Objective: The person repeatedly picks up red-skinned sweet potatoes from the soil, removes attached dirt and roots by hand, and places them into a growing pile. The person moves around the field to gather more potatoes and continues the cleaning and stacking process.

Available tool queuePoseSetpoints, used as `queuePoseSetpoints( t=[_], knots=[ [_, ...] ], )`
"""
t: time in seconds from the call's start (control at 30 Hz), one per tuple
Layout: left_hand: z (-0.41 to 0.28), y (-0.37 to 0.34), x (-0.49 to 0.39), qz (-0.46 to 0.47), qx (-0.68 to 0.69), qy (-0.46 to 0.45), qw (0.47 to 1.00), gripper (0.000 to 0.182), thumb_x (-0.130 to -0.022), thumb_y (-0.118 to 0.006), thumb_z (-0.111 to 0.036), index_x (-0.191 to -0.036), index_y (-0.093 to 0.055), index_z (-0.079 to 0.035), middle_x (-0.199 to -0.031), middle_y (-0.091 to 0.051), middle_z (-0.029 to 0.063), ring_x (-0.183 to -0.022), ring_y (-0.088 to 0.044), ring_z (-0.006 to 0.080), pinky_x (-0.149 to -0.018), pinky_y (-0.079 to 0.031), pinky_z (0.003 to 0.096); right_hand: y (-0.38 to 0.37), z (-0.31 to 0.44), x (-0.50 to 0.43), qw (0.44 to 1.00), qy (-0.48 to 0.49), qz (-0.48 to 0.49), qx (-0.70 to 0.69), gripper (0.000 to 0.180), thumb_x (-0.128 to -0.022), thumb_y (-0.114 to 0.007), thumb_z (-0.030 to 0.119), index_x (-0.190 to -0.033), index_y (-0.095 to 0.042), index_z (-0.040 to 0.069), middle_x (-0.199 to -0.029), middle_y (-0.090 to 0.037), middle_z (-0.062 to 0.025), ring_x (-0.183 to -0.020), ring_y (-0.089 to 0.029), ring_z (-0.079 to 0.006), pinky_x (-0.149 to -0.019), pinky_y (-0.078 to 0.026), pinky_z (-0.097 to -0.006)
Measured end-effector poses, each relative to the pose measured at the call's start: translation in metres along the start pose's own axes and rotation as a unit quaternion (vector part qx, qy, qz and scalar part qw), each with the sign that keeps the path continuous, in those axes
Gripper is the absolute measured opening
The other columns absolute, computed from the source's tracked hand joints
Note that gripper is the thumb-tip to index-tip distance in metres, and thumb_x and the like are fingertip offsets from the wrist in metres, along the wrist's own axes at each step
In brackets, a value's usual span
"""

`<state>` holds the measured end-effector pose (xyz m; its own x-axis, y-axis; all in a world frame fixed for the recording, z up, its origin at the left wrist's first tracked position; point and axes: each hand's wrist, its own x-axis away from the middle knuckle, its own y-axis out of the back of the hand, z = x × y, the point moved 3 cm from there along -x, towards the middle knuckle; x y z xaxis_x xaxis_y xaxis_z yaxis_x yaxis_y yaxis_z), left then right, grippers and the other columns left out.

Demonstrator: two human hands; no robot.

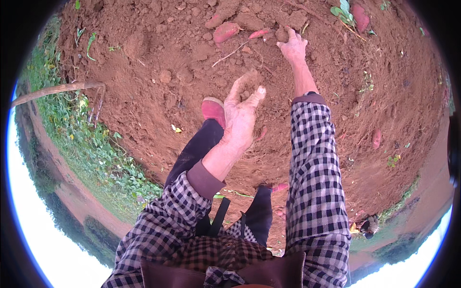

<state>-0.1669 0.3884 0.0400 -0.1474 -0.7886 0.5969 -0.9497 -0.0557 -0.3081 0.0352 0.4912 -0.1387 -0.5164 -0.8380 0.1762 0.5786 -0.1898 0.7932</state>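
Note:
My left hand (240,117) hangs above the reddish-brown soil with thumb and fingers curved apart and nothing between them. Farther out, my right hand (294,50) reaches down to the loose earth, fingers spread, beside a soil clod (282,35). Just left of that clod lies a slim pink-red sweet potato (258,34). A thicker sweet potato (226,32), partly coated in dirt, rests next to it. Another red tuber (360,18) shows at the upper right near some green leaves (344,12). A small reddish root (262,133) lies close to my left wrist.
A pronged hoe (102,86) with a wooden handle stands at the left, tines down beside green vines (104,154). A dry twig (230,54) lies before my hands. One red shoe (213,109) is on the soil. At right is a sweet potato (376,139).

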Motion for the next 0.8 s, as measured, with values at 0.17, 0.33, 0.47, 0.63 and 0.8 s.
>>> queuePoseSetpoints(
  t=[0.17, 0.33, 0.47, 0.63, 0.8],
  knots=[
    [-0.008, 0.017, -0.009, -0.03, -0.131, 0.071, 0.988, 0.054, -0.089, -0.067, -0.023, -0.136, -0.044, -0.006, -0.122, -0.05, 0.0069, -0.106, -0.049, 0.0156, -0.089, -0.043, 0.0315, -0.033, 0.01, -0.002, 0.992, -0.006, -0.004, 0.126, 0.065, -0.075, -0.074, 0.019, -0.132, -0.042, 0.017, -0.126, -0.042, -0.0177, -0.117, -0.045, -0.0394, -0.088, -0.05, -0.0494],
    [-0.003, 0.016, 0.001, -0.042, -0.112, 0.05, 0.992, 0.056, -0.093, -0.063, -0.03, -0.138, -0.04, -0.006, -0.12, -0.052, 0.0063, -0.107, -0.049, 0.0143, -0.091, -0.041, 0.03, -0.01, -0.006, 0.064, 0.854, -0.18, 0.085, -0.48, 0.062, -0.081, -0.074, 0.023, -0.128, -0.038, 0.003, -0.114, -0.055, -0.0165, -0.097, -0.063, -0.0284, -0.072, -0.055, -0.0368],
    [0.015, 0.004, 0.015, -0.009, -0.188, 0.035, 0.981, 0.057, -0.096, -0.055, -0.042, -0.138, -0.04, -0.005, -0.118, -0.054, 0.0073, -0.109, -0.05, 0.0142, -0.094, -0.041, 0.0316, 0.043, 0.004, 0.169, 0.73, -0.116, 0.01, -0.673, 0.055, -0.085, -0.072, 0.023, -0.124, -0.041, 0.0, -0.104, -0.058, -0.0138, -0.088, -0.063, -0.0214, -0.069, -0.055, -0.0338],
    [0.055, -0.015, 0.045, 0.114, -0.349, 0.032, 0.929, 0.054, -0.097, -0.044, -0.051, -0.124, -0.052, -0.004, -0.108, -0.064, 0.0139, -0.1, -0.061, 0.0268, -0.086, -0.048, 0.0427, 0.107, 0.016, 0.248, 0.883, -0.048, -0.125, -0.45, 0.049, -0.086, -0.069, 0.027, -0.118, -0.044, 0.001, -0.096, -0.059, -0.0124, -0.077, -0.06, -0.0199, -0.069, -0.051, -0.0327],
    [0.092, -0.025, 0.083, 0.158, -0.288, 0.094, 0.94, 0.056, -0.098, -0.04, -0.054, -0.115, -0.058, -0.004, -0.1, -0.066, 0.0107, -0.089, -0.06, 0.0188, -0.08, -0.049, 0.0348, 0.147, 0.001, 0.296, 0.954, -0.063, -0.13, -0.263, 0.04, -0.087, -0.067, 0.03, -0.111, -0.048, 0.004, -0.073, -0.061, -0.0127, -0.063, -0.06, -0.0209, -0.06, -0.049, -0.0351]
  ],
)
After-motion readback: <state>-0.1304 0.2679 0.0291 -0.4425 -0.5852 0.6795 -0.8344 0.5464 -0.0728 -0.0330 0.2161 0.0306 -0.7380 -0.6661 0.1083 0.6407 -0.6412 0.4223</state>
